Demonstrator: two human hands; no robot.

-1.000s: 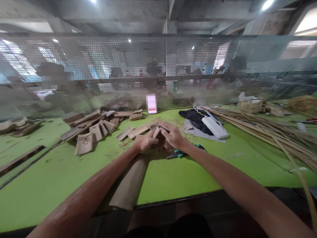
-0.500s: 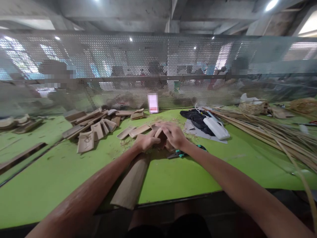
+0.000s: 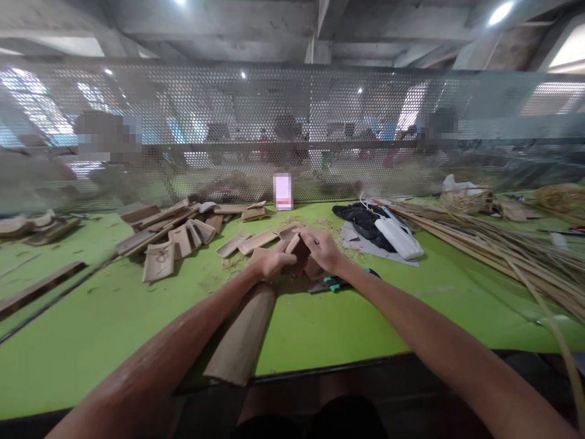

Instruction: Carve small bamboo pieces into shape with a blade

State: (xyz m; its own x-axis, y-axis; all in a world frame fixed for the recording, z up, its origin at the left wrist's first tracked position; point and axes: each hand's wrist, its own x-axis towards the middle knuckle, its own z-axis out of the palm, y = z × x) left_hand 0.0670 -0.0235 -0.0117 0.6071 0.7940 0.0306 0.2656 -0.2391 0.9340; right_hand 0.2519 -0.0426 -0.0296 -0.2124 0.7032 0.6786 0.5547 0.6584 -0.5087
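Note:
My left hand point(image 3: 269, 262) is closed around a curved piece of bamboo point(image 3: 294, 244), which stands tilted between my hands. My right hand point(image 3: 325, 250) has its fingers bent at the top edge of that piece. A small dark thing shows at the right fingertips, too small to name. Beneath my left wrist lies a long curved bamboo slat point(image 3: 242, 338), reaching to the table's front edge. A tool with teal and black grips point(image 3: 333, 283) rests under my right wrist. Short bamboo pieces point(image 3: 258, 241) lie just beyond my left hand.
A pile of bamboo pieces point(image 3: 158, 228) is at the left on the green table point(image 3: 320, 341). Right of my hands are a black cloth point(image 3: 361, 219) and a white device point(image 3: 400, 238). Long strips point(image 3: 493, 244) spread rightward. A phone point(image 3: 283, 192) stands by the perforated screen point(image 3: 219, 110).
My right fingers have drawn back a little from over the bamboo piece's top, leaving more of its edge in sight. My left hand stays in place around it.

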